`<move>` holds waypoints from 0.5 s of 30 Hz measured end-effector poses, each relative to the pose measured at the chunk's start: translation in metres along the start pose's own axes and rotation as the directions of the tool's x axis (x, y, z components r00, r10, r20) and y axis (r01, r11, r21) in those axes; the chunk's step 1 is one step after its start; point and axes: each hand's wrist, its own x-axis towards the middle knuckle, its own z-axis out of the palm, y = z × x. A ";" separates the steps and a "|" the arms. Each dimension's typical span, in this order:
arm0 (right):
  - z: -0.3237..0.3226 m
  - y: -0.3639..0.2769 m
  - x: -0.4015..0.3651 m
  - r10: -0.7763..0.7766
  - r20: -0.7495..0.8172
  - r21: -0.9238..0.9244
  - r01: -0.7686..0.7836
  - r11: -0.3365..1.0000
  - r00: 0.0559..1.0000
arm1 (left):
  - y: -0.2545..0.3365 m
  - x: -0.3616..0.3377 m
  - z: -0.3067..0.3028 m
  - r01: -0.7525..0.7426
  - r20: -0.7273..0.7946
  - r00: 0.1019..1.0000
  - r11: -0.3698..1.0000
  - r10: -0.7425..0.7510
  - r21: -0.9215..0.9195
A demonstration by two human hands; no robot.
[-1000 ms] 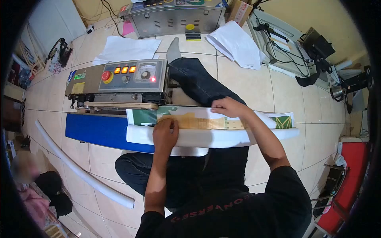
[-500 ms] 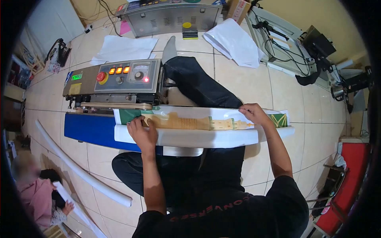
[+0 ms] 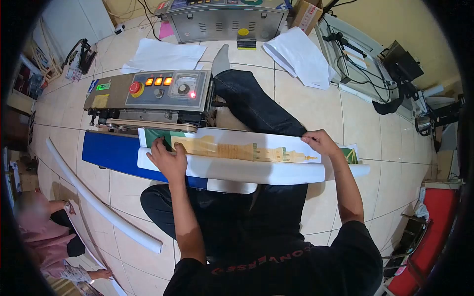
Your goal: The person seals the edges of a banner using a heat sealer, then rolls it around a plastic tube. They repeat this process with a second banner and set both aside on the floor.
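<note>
A long printed banner point(image 3: 232, 150), partly rolled along its near side, lies across the blue bed point(image 3: 111, 153) of a band sealing machine point(image 3: 148, 96). It shows a yellow tower on white with green ends. Its upper left edge runs along the machine's belt point(image 3: 153, 125). My left hand point(image 3: 169, 160) rests on the banner's left part, fingers spread and bent over the print, thumb apart. Farther right, my right hand point(image 3: 321, 143) pinches the banner's top edge between thumb and fingers. The sealer's panel has lit orange switches, a red button and a dial.
My bent leg point(image 3: 256, 106) lies beyond the banner. White sheets point(image 3: 163, 55) and a second metal machine point(image 3: 227, 22) are at the back. A white roll point(image 3: 103, 197) lies on the tiles at left, near another person point(image 3: 54, 237) holding a long white strip. A red seat point(image 3: 429, 237) stands right.
The banner has shifted slightly left along the sealer, and my left hand has moved a little left with it. The view has turned slightly. The other person's arms have spread along the white strip.
</note>
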 end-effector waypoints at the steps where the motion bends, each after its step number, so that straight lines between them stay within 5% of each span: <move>1: -0.002 0.003 0.002 0.005 0.019 -0.036 -0.004 0.999 1.000 | -0.003 0.001 0.000 0.005 0.000 1.000 1.000 -0.005 0.001; 6: -0.002 0.010 0.002 -0.002 0.032 -0.015 0.003 1.000 0.999 | -0.010 0.009 -0.004 0.003 0.001 1.000 1.000 -0.002 -0.016; 8: -0.006 0.008 0.006 0.107 0.099 -0.170 -0.089 0.981 0.989 | -0.015 0.012 -0.004 0.015 -0.005 1.000 1.000 -0.015 -0.018; 12: 0.002 0.014 0.004 -0.005 0.022 -0.014 0.005 1.000 1.000 | -0.024 0.018 -0.005 0.018 -0.006 1.000 1.000 -0.018 -0.019; 15: -0.001 0.018 0.008 0.094 0.069 -0.023 -0.093 0.995 0.993 | -0.034 0.020 -0.003 -0.004 -0.025 1.000 1.000 0.004 -0.014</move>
